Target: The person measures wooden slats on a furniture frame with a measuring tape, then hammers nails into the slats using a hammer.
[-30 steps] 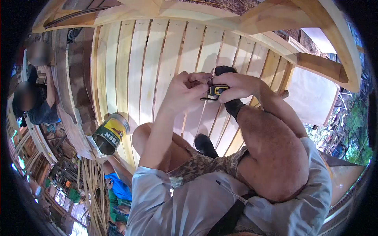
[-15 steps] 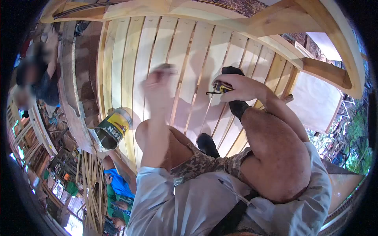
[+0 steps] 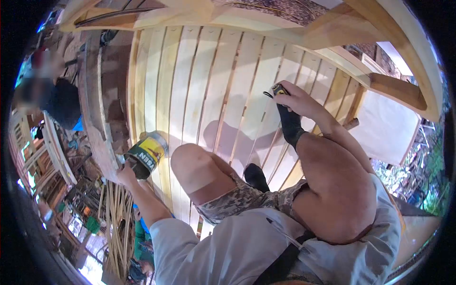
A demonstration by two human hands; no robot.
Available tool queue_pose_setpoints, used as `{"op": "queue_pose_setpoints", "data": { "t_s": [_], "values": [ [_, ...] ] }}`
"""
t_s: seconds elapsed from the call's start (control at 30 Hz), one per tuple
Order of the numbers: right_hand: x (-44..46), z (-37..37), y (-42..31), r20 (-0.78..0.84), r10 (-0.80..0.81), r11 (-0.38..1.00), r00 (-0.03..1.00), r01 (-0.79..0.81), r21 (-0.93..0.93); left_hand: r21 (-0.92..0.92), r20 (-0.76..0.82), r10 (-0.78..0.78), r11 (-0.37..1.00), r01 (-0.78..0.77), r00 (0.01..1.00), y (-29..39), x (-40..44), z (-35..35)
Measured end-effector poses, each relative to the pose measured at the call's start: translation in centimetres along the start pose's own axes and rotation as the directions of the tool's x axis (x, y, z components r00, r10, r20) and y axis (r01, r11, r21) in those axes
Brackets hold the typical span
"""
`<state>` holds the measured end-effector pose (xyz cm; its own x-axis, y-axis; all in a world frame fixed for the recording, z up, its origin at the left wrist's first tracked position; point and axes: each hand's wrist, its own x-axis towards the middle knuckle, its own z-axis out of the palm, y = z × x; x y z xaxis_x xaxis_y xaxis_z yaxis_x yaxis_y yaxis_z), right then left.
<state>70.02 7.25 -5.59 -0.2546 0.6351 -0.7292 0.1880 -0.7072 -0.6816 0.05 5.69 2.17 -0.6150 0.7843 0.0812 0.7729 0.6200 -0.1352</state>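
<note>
My right hand (image 3: 295, 100) is closed round a small black and yellow tape measure (image 3: 279, 89), its black strap hanging out to the left. It is above my foot in a black sock (image 3: 290, 123). My left hand (image 3: 126, 174) is at the open mouth of a metal can (image 3: 153, 151) with a yellow and green label. The can lies tilted on the pale wooden slats (image 3: 197, 90), its mouth facing down and left. The left fingertips are partly hidden at the can's dark opening, and whether they hold anything cannot be made out.
A curved wooden frame (image 3: 280, 35) borders the slats at the top and right. A pale panel (image 3: 385, 124) lies beyond it at the right. Rough boards (image 3: 95, 104), a bundle of thin wooden strips (image 3: 116, 223), and other people at the left and lower left are also in view.
My left hand has left the tape measure and swung down and left to the can. My right hand still holds the tape measure, now slightly higher. The view has shifted a little.
</note>
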Motion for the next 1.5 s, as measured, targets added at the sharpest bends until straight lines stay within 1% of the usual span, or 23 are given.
{"op": "queue_pose_setpoints", "data": {
  "t_s": [0.07, 0.13, 0.2, 0.23, 0.27, 0.33, 0.4, 0.47, 0.67, 0.73, 0.8, 0.87, 0.93, 1.03, 1.07, 1.1, 1.13, 1.17, 1.2, 1.23, 1.3, 1.33, 1.5],
  "values": [
    [0.1, 0.0, 0.5, -0.061, -0.116, 0.990, 0.991, 0.110, -0.091, -0.006, -0.255, -0.125, 0.992, 0.128, 0.959, 1.9, -0.2, -0.7],
    [0.0, 0.0, 1.1, -0.074, -0.289, 0.947, 0.954, 0.274, -0.167, -0.434, -0.215, -0.159, 0.899, 0.051, 0.964, 11.3, -4.1, -4.2],
    [-0.6, 0.3, 0.1, -0.082, -0.234, 0.961, 0.969, 0.218, -0.168, -0.846, -0.056, 0.175, 0.514, -0.140, 0.983, 17.1, -6.9, -1.8],
    [-0.6, 0.6, 0.1, -0.084, -0.278, 0.945, 0.957, 0.256, -0.204, -0.889, 0.159, 0.296, 0.459, 0.006, 0.942, 22.0, -10.7, -1.2],
    [-0.7, 0.8, 0.1, -0.085, -0.326, 0.924, 0.941, 0.299, -0.237, -0.857, 0.245, 0.459, 0.515, -0.031, 0.854, 27.1, -14.6, -0.9],
    [-0.9, 0.9, -0.6, -0.058, -0.332, 0.914, 0.942, 0.306, -0.268, -0.861, 0.506, 0.781, 0.485, 0.157, 0.365, 36.2, -20.3, -3.9],
    [-1.1, 0.8, -1.0, -0.035, -0.336, 0.902, 0.941, 0.311, -0.300, -0.930, 0.361, 0.854, 0.300, 0.213, 0.374, 40.7, -26.1, -3.2],
    [-1.4, 0.6, -0.9, -0.020, -0.394, 0.872, 0.919, 0.367, -0.324, -0.868, 0.471, 0.850, 0.399, 0.296, 0.237, 42.4, -28.3, -2.0],
    [-2.4, -0.9, -0.2, 0.000, -0.352, 0.864, 0.936, 0.325, -0.385, -0.935, 0.354, 0.863, 0.310, 0.175, 0.361, 43.1, -31.0, -1.9],
    [-3.4, -1.1, -1.7, -0.024, -0.154, 0.920, 0.988, 0.134, -0.369, -0.914, 0.405, 0.823, 0.351, 0.205, 0.398, 43.5, -31.7, -2.2],
    [-3.6, -1.4, -1.1, -0.022, -0.202, 0.905, 0.979, 0.178, -0.388, -0.885, 0.461, 0.819, 0.400, 0.237, 0.342, 43.7, -31.8, -2.4],
    [-3.7, -2.3, -0.5, -0.021, -0.249, 0.885, 0.968, 0.219, -0.410, -0.959, 0.280, 0.885, 0.242, 0.147, 0.372, 44.1, -30.9, -1.0],
    [-3.8, -3.7, 0.5, -0.091, -0.124, 0.960, 0.988, 0.096, -0.263, -0.883, 0.450, 0.857, 0.385, 0.267, 0.251, 44.8, -27.1, -1.6],
    [-3.1, -8.9, 5.8, -0.220, -0.068, 0.935, 0.973, -0.015, -0.354, -0.917, 0.367, 0.703, 0.165, 0.362, 0.610, 45.0, -16.5, 3.2],
    [-3.3, -11.3, 7.5, -0.237, 0.008, 0.929, 0.971, -0.095, -0.357, -0.888, 0.201, 0.757, 0.409, -0.211, 0.622, 44.0, -11.5, 4.6],
    [-3.8, -13.2, 9.0, -0.320, 0.017, 0.922, 0.947, -0.139, -0.362, -0.495, 0.029, 0.787, 0.546, -0.675, 0.616, 43.0, -6.5, 6.0],
    [-4.3, -15.6, 12.2, -0.375, -0.075, 0.921, 0.924, -0.080, -0.382, -0.780, 0.193, 0.665, 0.550, -0.298, 0.722, 42.3, -2.3, 7.9],
    [-5.8, -16.2, 11.2, -0.466, -0.061, 0.893, 0.883, -0.160, -0.420, -0.934, 0.355, 0.496, 0.220, 0.280, 0.793, 41.5, 1.9, 9.8],
    [-6.4, -17.5, 12.3, -0.472, -0.057, 0.893, 0.880, -0.166, -0.417, -0.822, 0.488, 0.309, -0.152, 0.549, 0.816, 40.9, 6.0, 11.7],
    [-7.3, -19.9, 14.4, -0.487, -0.074, 0.891, 0.870, -0.162, -0.423, -0.759, 0.430, 0.368, -0.347, 0.551, 0.824, 39.8, 8.6, 13.6],
    [-7.8, -21.5, 15.7, -0.507, -0.087, 0.888, 0.858, -0.165, -0.430, -0.905, 0.415, 0.310, 0.041, 0.424, 0.855, 40.0, 11.0, 14.5],
    [-7.6, -21.3, 15.6, -0.551, -0.147, 0.861, 0.821, -0.168, -0.480, -0.716, 0.641, 0.171, -0.216, 0.663, 0.748, 41.6, 10.9, 13.5],
    [-4.2, -16.3, 10.9, -0.573, -0.314, 0.738, 0.757, -0.186, -0.649, -0.759, 0.624, 0.301, 0.016, 0.651, 0.721, 46.5, 3.7, 13.5]
  ]
}}
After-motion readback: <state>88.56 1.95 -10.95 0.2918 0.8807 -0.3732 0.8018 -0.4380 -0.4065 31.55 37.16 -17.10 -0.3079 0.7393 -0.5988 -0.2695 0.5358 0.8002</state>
